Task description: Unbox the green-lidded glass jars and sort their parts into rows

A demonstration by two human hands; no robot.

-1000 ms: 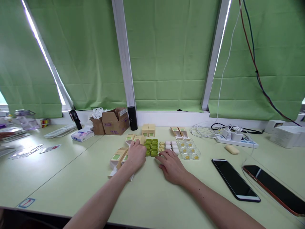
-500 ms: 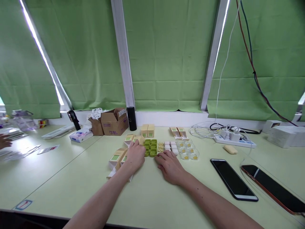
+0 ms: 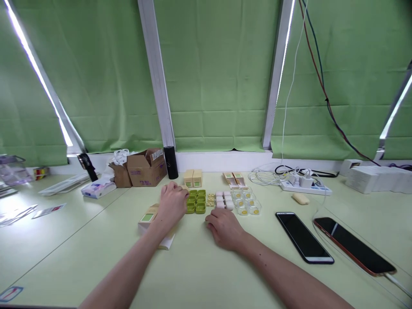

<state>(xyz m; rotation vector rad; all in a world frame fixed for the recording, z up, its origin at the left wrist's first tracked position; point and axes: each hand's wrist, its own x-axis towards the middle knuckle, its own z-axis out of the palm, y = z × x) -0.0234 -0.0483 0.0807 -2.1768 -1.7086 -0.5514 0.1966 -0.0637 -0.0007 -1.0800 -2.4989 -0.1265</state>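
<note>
My left hand [image 3: 173, 201] is raised over the left edge of several green square cups [image 3: 200, 208], its fingers curled inward. Whatever may be in its pinch is hidden. Under and beside that wrist lie cream cartons [image 3: 148, 217] with green labels, partly covered by the hand and forearm. My right hand [image 3: 225, 228] rests on the table in front of the cups, fingers bent together, with nothing visible in them. Between the hands and further back are small yellowish pieces [image 3: 210, 203], white rounded blocks [image 3: 229, 205] and clear domed containers [image 3: 243, 210] with yellow centres.
Two cream boxes [image 3: 197, 178] and two open cartons [image 3: 238, 179] stand behind. Two phones [image 3: 304, 236] [image 3: 355, 246] lie at right, near a power strip [image 3: 305, 186] and cables. A cardboard box [image 3: 146, 171], black cylinder [image 3: 171, 163] and tissue pack [image 3: 98, 189] are at left.
My left hand has risen and shifted left from the green cups. My right hand's fingers have drawn back and curled, away from the cups. The view has turned slightly right.
</note>
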